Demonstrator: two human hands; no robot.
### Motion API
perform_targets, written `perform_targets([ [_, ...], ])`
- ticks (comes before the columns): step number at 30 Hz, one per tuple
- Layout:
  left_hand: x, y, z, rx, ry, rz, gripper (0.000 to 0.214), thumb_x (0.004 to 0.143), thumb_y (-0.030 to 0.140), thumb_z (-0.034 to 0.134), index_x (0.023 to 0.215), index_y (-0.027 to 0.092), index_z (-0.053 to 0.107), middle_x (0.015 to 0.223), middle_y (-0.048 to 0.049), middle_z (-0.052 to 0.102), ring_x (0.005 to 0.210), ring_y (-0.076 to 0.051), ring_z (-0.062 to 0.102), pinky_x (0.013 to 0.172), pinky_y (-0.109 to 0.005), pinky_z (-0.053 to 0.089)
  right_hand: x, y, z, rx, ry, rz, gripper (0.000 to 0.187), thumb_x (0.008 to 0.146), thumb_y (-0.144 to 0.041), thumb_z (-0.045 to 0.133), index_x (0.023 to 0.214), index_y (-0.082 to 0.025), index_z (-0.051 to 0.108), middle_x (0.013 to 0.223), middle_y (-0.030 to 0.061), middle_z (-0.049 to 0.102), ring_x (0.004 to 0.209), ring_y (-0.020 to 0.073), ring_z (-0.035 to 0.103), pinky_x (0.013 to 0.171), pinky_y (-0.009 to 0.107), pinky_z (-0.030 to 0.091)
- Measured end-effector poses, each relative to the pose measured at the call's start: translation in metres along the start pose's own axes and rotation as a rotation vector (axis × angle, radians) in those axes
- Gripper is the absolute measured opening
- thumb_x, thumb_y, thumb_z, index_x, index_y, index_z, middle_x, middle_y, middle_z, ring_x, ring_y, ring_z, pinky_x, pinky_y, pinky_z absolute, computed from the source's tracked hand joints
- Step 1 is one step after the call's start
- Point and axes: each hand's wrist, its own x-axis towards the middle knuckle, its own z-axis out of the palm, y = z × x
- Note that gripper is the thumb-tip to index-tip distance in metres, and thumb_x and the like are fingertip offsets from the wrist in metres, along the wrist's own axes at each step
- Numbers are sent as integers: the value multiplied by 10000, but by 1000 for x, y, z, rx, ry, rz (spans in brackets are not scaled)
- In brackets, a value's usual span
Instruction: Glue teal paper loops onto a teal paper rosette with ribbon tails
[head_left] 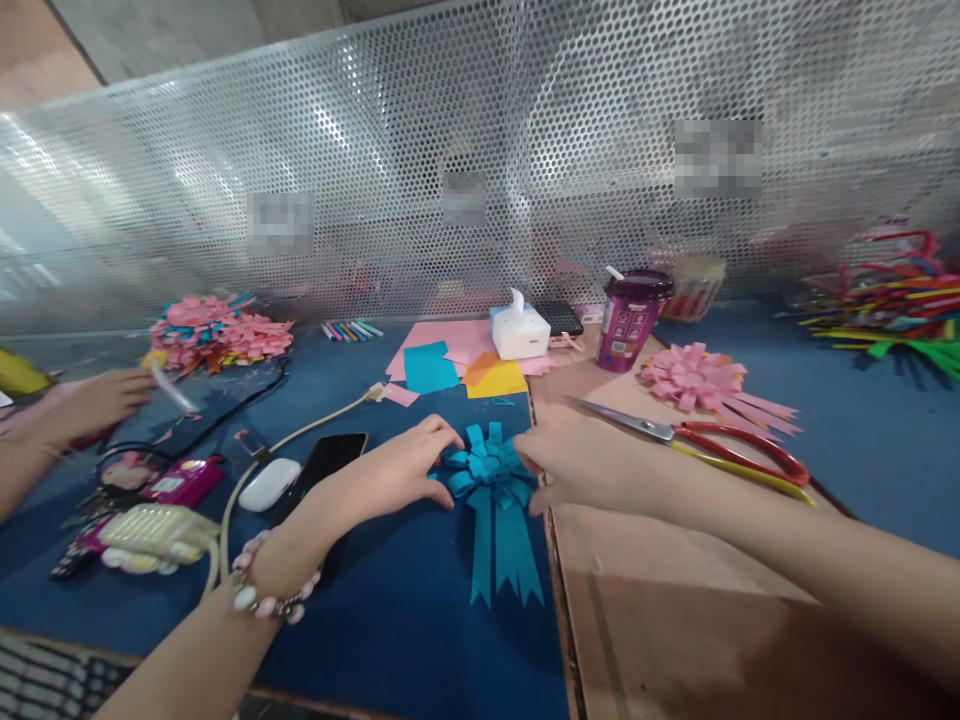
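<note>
A blue paper rosette (489, 470) with looped petals and notched ribbon tails lies on the blue tabletop, its tails pointing towards me. My left hand (409, 465), with a beaded bracelet at the wrist, holds the rosette's left edge between curved fingers and thumb. On the opposite edge, my right hand (570, 460) has its fingers and thumb around the petals; some fingertips are hidden. Just beyond my right forearm are scissors (660, 432) with red and yellow handles, partly covered by that arm. A pink paper rosette (694, 378) sits behind them.
Paper sheets (431, 368), a tissue pack (519, 330) and a purple cup (634, 320) stand towards the perforated metal screen (420, 150). Left are a phone (330, 462), a cable (300, 432), a white case (270, 484) and another person's hand (112, 400) near pink paper flowers (217, 335).
</note>
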Motion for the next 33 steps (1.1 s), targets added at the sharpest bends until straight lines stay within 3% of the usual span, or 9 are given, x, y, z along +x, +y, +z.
perform_targets([
  [4,1,0,0,2,8,0,459,727,337,694,1134,248,503,1109,-19,475,878,-179,514,703,-267,412,1,-7,-4,122,-49,-87,309,723,-368,735,916,-170,596,839,9,616,640,140,530,488,244,230],
  [8,1,0,1,7,11,2,454,725,334,695,1130,250,506,1110,-20,481,873,-180,516,693,-268,413,1,-12,-5,97,-79,-92,275,759,-307,706,966,-173,583,923,27,598,650,145,527,487,257,233],
  [13,0,0,-3,14,39,2,458,736,347,680,1150,244,512,1091,-33,509,880,-191,534,710,-275,419,-2,-11,-12,91,-85,-82,299,738,-344,722,946,-175,588,893,22,599,682,161,539,496,261,231],
  [19,4,-1,-13,-21,47,-15,291,802,305,606,1078,216,579,1007,-28,612,833,-180,582,746,-285,422,0,-3,-12,136,-45,-37,270,750,-364,701,914,-182,585,860,13,602,683,159,540,530,259,263],
  [22,9,-3,-11,-76,62,-3,272,791,302,616,1051,225,597,1037,-23,636,814,-171,593,718,-271,430,1,0,-8,170,-13,-52,254,742,-361,698,902,-190,600,848,6,606,675,156,537,537,261,275],
  [26,13,-7,-8,-104,102,-10,294,771,311,632,1046,213,600,915,-28,657,775,-174,605,681,-266,438,-1,0,-11,189,9,-52,243,757,-392,674,875,-191,606,859,13,617,694,166,550,556,265,300],
  [30,4,-21,-31,-104,177,-45,386,771,346,636,1121,200,566,918,-43,654,770,-172,618,673,-267,460,-4,-1,-21,227,-9,-14,219,808,-386,614,918,-197,597,888,24,627,731,181,564,571,266,318],
  [33,-12,-51,-67,-140,368,-180,407,782,387,635,1153,231,570,972,-28,657,767,-159,643,669,-257,482,-5,-1,-27,248,-36,22,222,833,-396,583,934,-199,605,904,35,634,721,178,560,572,266,329],
])
